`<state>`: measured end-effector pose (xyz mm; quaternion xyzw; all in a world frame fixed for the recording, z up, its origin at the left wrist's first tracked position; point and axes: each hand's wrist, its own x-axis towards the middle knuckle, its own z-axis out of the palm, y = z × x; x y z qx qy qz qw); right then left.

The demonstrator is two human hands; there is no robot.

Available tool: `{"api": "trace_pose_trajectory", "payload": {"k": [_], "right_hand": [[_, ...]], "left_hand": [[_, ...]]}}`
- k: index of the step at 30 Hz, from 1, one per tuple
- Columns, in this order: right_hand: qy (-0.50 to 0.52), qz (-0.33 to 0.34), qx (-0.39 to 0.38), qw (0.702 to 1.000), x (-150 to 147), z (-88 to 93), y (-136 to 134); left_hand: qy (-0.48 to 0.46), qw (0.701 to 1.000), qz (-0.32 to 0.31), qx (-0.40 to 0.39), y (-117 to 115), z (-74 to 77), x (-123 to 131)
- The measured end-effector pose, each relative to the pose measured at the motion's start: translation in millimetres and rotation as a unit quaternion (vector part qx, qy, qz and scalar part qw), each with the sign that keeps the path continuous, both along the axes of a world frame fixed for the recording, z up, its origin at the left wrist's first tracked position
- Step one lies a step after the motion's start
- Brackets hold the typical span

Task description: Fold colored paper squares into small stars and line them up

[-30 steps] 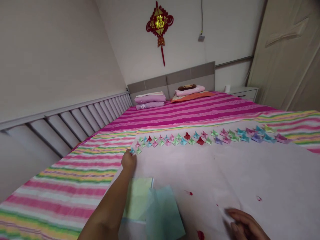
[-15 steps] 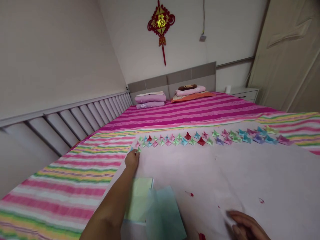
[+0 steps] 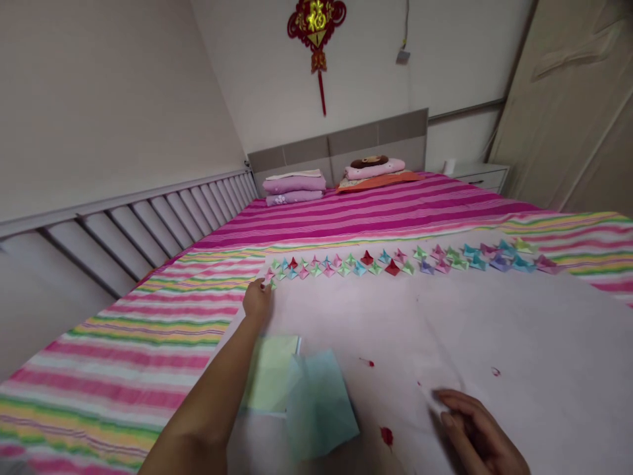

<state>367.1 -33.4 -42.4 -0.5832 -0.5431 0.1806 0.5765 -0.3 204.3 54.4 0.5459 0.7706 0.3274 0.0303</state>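
My left hand [image 3: 257, 300] reaches to the left end of two rows of small folded paper boats [image 3: 392, 267]. Its fingers are closed at a small boat there; a pale green boat [image 3: 271, 285] shows beside the fingertips, and the hand hides part of the spot. My right hand [image 3: 479, 432] is low over the white sheet [image 3: 366, 310], fingers loosely bent and apart, holding nothing. Between the arms lie a pale green paper square [image 3: 274, 373] and a teal paper sheet [image 3: 324, 402] with fold creases, overlapping it.
Red marks or scraps [image 3: 386, 436] dot the white sheet. Under it is a striped bedspread [image 3: 148, 336]. A slatted rail [image 3: 148, 218] runs along the left. Folded bedding [image 3: 295, 185] rests by the headboard [image 3: 301, 155], and a white nightstand [image 3: 482, 177] stands at the far right.
The view has tipped down slightly, so everything sits higher in the picture. My right hand shows more fully and appears a little farther left. My left hand stays at the row's left end.
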Motion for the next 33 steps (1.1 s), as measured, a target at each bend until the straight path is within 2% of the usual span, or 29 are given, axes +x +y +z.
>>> {"api": "trace_pose_trajectory", "payload": {"k": [3, 7, 13, 17, 22, 33], "right_hand": [[0.003, 0.005, -0.002, 1.000, -1.6, 4.2, 0.5], [0.010, 0.018, -0.015, 1.000, -2.8, 7.6, 0.7], [0.014, 0.014, -0.032, 0.999, -5.7, 13.8, -0.5], [0.012, 0.013, -0.041, 0.999, -7.4, 18.2, -0.2], [0.017, 0.020, -0.046, 0.999, -8.6, 21.4, 0.2], [-0.023, 0.017, -0.033, 0.999, -8.0, 14.7, 3.0]], "left_hand": [[-0.058, 0.997, -0.038, 0.018, -20.0, 6.4, 5.6], [-0.126, 0.987, -0.098, 0.028, -66.8, 6.8, 5.0], [-0.142, 0.979, -0.144, 0.035, -151.7, -7.9, -13.7], [-0.124, 0.965, -0.230, 0.005, -190.0, -18.2, -16.5], [-0.118, 0.947, -0.297, -0.042, -201.5, -32.0, -16.4], [-0.135, 0.948, -0.289, -0.022, -195.0, -56.8, -19.6]]}}
